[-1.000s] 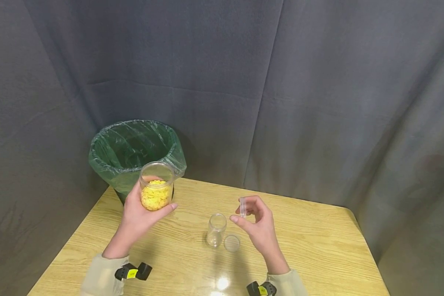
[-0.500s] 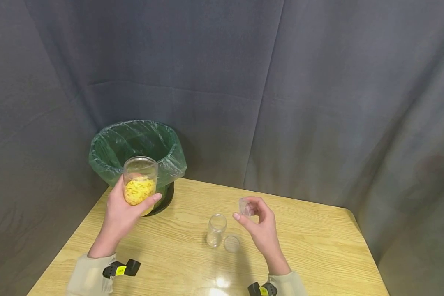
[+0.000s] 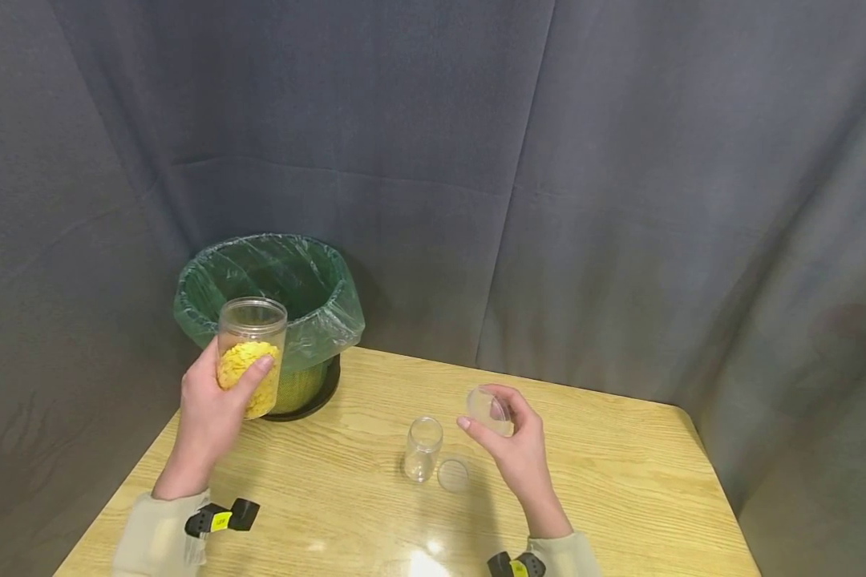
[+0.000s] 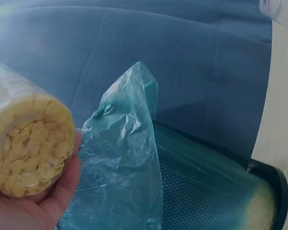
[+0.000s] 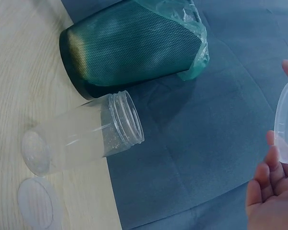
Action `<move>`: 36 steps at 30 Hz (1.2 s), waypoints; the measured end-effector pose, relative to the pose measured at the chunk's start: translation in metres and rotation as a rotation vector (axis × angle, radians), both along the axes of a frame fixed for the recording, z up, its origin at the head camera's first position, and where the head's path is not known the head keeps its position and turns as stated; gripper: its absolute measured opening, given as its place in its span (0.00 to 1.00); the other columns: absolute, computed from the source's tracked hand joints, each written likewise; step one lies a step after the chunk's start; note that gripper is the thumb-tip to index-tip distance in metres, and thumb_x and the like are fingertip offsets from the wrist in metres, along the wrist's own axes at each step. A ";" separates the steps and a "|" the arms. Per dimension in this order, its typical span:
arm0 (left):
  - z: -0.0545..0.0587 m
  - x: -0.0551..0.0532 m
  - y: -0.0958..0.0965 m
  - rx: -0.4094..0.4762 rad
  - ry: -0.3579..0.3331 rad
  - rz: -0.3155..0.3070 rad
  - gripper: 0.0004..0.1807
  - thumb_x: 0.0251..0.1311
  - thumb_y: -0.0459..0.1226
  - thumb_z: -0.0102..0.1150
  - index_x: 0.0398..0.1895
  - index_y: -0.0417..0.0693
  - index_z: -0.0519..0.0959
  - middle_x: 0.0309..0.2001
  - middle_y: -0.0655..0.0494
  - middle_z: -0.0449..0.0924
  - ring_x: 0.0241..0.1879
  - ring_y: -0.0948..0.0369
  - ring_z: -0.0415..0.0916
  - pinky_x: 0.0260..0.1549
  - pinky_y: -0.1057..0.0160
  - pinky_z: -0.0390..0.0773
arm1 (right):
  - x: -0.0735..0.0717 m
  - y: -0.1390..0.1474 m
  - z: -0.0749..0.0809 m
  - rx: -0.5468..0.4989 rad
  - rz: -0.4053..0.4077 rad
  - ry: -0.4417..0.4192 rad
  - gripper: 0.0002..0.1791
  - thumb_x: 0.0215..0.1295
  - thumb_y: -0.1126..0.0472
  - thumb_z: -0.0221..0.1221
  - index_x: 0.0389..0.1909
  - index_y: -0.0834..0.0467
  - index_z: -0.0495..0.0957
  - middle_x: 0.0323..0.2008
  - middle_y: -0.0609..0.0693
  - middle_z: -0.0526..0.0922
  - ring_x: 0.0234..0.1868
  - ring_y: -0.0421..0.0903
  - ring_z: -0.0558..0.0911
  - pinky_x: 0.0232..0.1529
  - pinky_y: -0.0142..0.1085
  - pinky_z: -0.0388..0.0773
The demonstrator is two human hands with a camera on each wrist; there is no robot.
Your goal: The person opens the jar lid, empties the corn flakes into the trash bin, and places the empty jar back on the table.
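Note:
My left hand [image 3: 212, 409] grips a clear plastic jar [image 3: 252, 316] with its mouth up, about half full of yellow flakes [image 3: 248, 365]. The jar is held in front of the bin's near rim, and its flake-filled base [image 4: 31, 143] faces the left wrist view. In my right hand [image 3: 515, 437], a clear round lid [image 3: 488, 410] is pinched by its edge between thumb and fingers, above the table. Left of that hand stands a second clear jar [image 3: 422, 449], uncapped, with a few crumbs inside. Beside its base a second clear lid [image 3: 453, 475] lies flat.
A mesh bin [image 3: 303, 389] lined with a green plastic bag [image 3: 325, 320] stands at the table's back left on a dark base. The wooden table [image 3: 621, 481] runs back to a grey curtain [image 3: 433, 160], which also hangs on both sides.
My left hand has moved left with the jar of flakes, from the bin's right side to its front left. The lid in my right hand has turned from edge-on to show its face.

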State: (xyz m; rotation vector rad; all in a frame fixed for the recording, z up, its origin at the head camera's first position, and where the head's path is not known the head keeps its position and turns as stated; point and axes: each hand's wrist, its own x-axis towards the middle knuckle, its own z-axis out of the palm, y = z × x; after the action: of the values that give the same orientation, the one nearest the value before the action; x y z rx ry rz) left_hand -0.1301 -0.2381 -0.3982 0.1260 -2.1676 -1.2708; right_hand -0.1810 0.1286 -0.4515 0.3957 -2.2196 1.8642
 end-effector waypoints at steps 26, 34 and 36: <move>0.022 -0.003 -0.039 -0.167 -0.183 0.145 0.34 0.60 0.59 0.67 0.55 0.40 0.77 0.35 0.43 0.79 0.34 0.50 0.72 0.26 0.56 0.69 | 0.000 0.006 -0.003 0.061 -0.048 -0.038 0.32 0.49 0.66 0.78 0.57 0.59 0.79 0.58 0.55 0.79 0.67 0.56 0.69 0.67 0.61 0.58; 0.027 -0.005 -0.047 -0.224 -0.184 0.160 0.36 0.56 0.61 0.69 0.54 0.42 0.79 0.34 0.43 0.80 0.32 0.49 0.72 0.25 0.55 0.69 | -0.001 0.007 -0.006 0.064 -0.058 -0.045 0.34 0.48 0.68 0.78 0.59 0.57 0.79 0.58 0.54 0.78 0.65 0.53 0.69 0.65 0.57 0.60; 0.028 -0.006 -0.050 -0.243 -0.182 0.158 0.36 0.55 0.62 0.70 0.54 0.43 0.79 0.34 0.43 0.80 0.32 0.48 0.73 0.25 0.54 0.69 | -0.002 0.008 -0.006 0.070 -0.064 -0.043 0.34 0.47 0.67 0.78 0.59 0.56 0.79 0.57 0.54 0.78 0.64 0.53 0.70 0.63 0.56 0.61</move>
State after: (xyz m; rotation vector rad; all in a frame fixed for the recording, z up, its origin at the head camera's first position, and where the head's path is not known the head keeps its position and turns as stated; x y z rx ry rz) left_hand -0.1364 -0.2876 -0.3705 0.3170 -2.3955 -0.9312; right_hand -0.1826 0.1366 -0.4574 0.2947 -2.3025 1.7835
